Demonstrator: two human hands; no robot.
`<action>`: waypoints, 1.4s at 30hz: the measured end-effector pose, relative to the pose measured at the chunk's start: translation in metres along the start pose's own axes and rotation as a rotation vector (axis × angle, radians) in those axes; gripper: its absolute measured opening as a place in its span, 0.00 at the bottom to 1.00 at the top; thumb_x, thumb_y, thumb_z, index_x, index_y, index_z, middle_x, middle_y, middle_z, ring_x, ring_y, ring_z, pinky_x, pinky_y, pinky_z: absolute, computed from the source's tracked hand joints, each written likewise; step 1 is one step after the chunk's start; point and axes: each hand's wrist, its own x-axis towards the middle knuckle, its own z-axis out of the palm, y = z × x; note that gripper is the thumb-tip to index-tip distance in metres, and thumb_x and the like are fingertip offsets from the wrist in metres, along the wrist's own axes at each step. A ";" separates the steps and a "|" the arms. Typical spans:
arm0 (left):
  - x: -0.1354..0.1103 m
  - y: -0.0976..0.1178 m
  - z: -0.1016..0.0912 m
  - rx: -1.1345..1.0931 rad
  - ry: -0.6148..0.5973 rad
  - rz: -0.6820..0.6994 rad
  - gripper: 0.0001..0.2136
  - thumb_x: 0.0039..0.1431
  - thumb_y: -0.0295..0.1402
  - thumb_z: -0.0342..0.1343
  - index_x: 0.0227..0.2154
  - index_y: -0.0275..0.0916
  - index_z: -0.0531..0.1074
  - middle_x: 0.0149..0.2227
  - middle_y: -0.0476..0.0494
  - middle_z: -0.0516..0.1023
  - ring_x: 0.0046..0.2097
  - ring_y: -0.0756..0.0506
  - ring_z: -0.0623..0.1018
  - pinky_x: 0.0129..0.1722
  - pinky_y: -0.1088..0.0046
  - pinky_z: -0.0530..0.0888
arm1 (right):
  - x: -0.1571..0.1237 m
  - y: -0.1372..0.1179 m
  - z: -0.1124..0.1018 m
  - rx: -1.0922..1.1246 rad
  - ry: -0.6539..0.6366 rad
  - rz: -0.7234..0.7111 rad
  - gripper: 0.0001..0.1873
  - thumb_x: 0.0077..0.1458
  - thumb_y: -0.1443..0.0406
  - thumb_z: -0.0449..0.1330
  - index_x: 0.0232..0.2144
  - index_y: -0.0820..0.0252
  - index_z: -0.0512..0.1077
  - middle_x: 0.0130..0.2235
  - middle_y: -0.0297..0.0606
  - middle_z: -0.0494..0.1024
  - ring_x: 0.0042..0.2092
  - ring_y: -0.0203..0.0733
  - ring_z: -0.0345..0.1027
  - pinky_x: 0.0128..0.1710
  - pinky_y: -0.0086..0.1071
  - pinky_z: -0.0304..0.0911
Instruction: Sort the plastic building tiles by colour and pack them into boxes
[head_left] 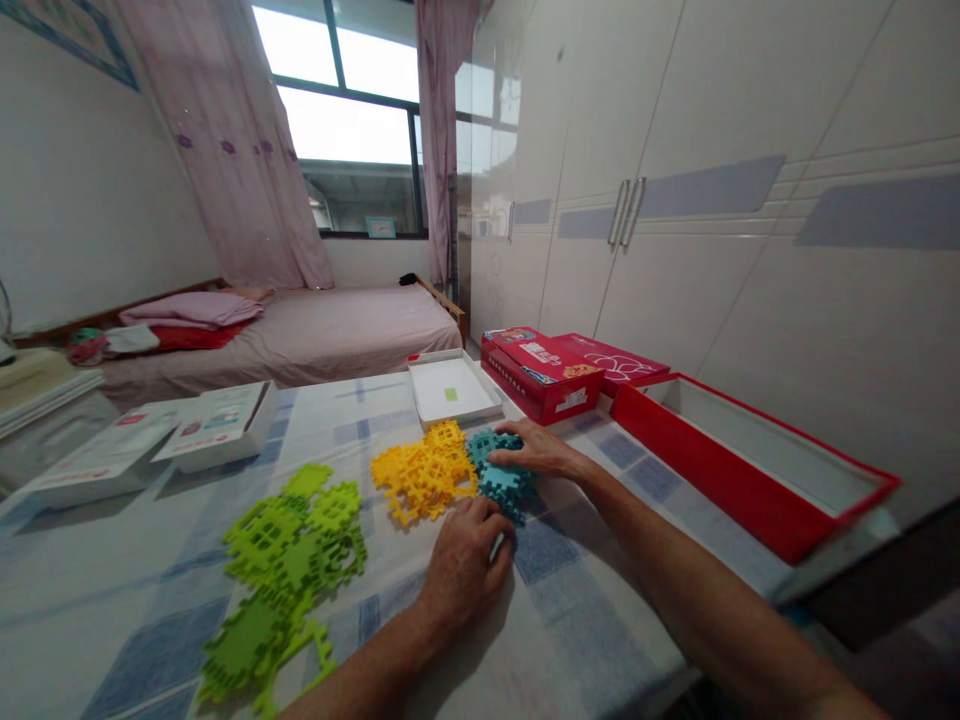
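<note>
A small pile of teal interlocking foam pieces [501,470] lies on the checked tablecloth [577,620]. My right hand [534,450] rests on top of that pile, fingers curled over the pieces. My left hand [466,560] is just in front of it, fingers bent and closed against the teal pieces' near edge. Left of the teal pile lies a heap of yellow foam pieces [424,478]. Further left, several lime green foam pieces [289,560] are spread out.
A white shallow tray [452,390] stands behind the yellow heap. Red boxes [541,372] and a long open red box [742,455] sit at the right. White boxes with printed sheets [217,425] lie at the left. A bed and wardrobe stand beyond.
</note>
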 end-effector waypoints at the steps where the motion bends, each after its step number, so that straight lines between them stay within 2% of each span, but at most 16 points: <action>1: 0.000 0.000 0.000 0.002 -0.002 0.000 0.08 0.54 0.25 0.50 0.30 0.39 0.74 0.37 0.41 0.74 0.41 0.43 0.71 0.43 0.64 0.68 | -0.004 -0.003 -0.001 0.019 -0.017 -0.010 0.35 0.47 0.47 0.61 0.52 0.60 0.70 0.50 0.44 0.73 0.50 0.50 0.67 0.51 0.42 0.61; 3: 0.000 0.000 -0.001 0.001 -0.001 0.002 0.08 0.54 0.25 0.50 0.30 0.39 0.74 0.37 0.41 0.74 0.41 0.43 0.71 0.43 0.63 0.68 | -0.013 -0.009 0.001 0.038 -0.015 -0.013 0.39 0.43 0.48 0.64 0.54 0.62 0.68 0.51 0.46 0.72 0.51 0.51 0.66 0.52 0.43 0.60; 6: 0.001 -0.001 0.000 -0.005 0.006 0.014 0.08 0.55 0.25 0.50 0.30 0.38 0.74 0.36 0.41 0.74 0.41 0.43 0.71 0.43 0.64 0.68 | -0.024 -0.018 0.010 0.050 0.082 0.016 0.43 0.38 0.51 0.67 0.56 0.64 0.66 0.54 0.48 0.69 0.54 0.52 0.63 0.55 0.44 0.57; 12: 0.001 0.000 -0.002 -0.008 0.007 0.016 0.08 0.55 0.26 0.49 0.29 0.39 0.74 0.36 0.41 0.73 0.41 0.43 0.72 0.42 0.64 0.69 | -0.029 -0.025 0.020 0.176 0.221 0.091 0.30 0.41 0.64 0.63 0.51 0.59 0.70 0.50 0.42 0.71 0.51 0.47 0.65 0.54 0.41 0.59; 17: 0.001 0.000 -0.002 -0.011 0.005 0.016 0.08 0.54 0.25 0.49 0.29 0.39 0.74 0.36 0.41 0.73 0.41 0.43 0.72 0.42 0.64 0.69 | -0.028 -0.020 0.020 0.289 0.270 0.161 0.30 0.42 0.64 0.61 0.51 0.60 0.69 0.46 0.40 0.73 0.45 0.44 0.68 0.49 0.39 0.63; 23: 0.000 0.000 -0.002 -0.025 0.014 0.025 0.08 0.55 0.26 0.49 0.30 0.39 0.74 0.36 0.41 0.74 0.41 0.43 0.73 0.42 0.65 0.70 | -0.035 -0.032 0.024 0.318 0.311 0.107 0.27 0.39 0.67 0.61 0.47 0.57 0.72 0.45 0.37 0.73 0.46 0.44 0.67 0.50 0.38 0.62; 25: 0.000 0.000 -0.002 -0.028 0.012 0.023 0.08 0.56 0.27 0.49 0.29 0.39 0.74 0.36 0.41 0.74 0.41 0.43 0.73 0.42 0.64 0.70 | -0.036 -0.031 0.023 0.411 0.325 0.123 0.26 0.39 0.67 0.60 0.45 0.56 0.72 0.43 0.36 0.74 0.44 0.43 0.68 0.47 0.37 0.64; 28: 0.000 0.000 -0.003 -0.034 0.001 0.020 0.08 0.55 0.27 0.49 0.29 0.38 0.74 0.37 0.40 0.74 0.41 0.43 0.73 0.42 0.64 0.70 | -0.041 -0.019 0.017 0.682 0.337 0.192 0.26 0.37 0.66 0.63 0.44 0.58 0.71 0.38 0.34 0.75 0.38 0.41 0.69 0.40 0.35 0.67; 31: 0.000 -0.001 -0.002 -0.045 0.000 0.027 0.08 0.54 0.26 0.49 0.30 0.39 0.74 0.37 0.40 0.74 0.41 0.43 0.73 0.42 0.63 0.71 | -0.051 0.000 0.003 0.966 0.371 0.291 0.27 0.35 0.64 0.66 0.43 0.57 0.69 0.36 0.33 0.76 0.32 0.38 0.70 0.33 0.33 0.68; 34: 0.000 -0.001 -0.002 -0.051 -0.007 0.027 0.09 0.54 0.26 0.48 0.30 0.39 0.74 0.38 0.40 0.74 0.42 0.43 0.73 0.43 0.63 0.71 | -0.067 0.017 -0.022 1.120 0.403 0.338 0.25 0.35 0.64 0.67 0.40 0.57 0.69 0.36 0.34 0.78 0.32 0.39 0.71 0.32 0.35 0.70; 38: 0.001 -0.001 -0.002 -0.037 -0.014 0.020 0.08 0.54 0.26 0.49 0.30 0.39 0.74 0.38 0.40 0.74 0.42 0.42 0.74 0.43 0.63 0.71 | -0.089 0.032 -0.075 1.132 0.550 0.372 0.17 0.38 0.66 0.67 0.34 0.58 0.69 0.32 0.35 0.78 0.30 0.38 0.70 0.32 0.37 0.70; 42: 0.001 -0.003 0.000 -0.027 -0.019 0.025 0.08 0.55 0.26 0.49 0.30 0.38 0.73 0.38 0.40 0.74 0.42 0.42 0.74 0.43 0.63 0.71 | -0.106 0.055 -0.138 1.047 0.792 0.344 0.14 0.38 0.69 0.65 0.32 0.59 0.69 0.30 0.33 0.76 0.29 0.36 0.68 0.31 0.37 0.70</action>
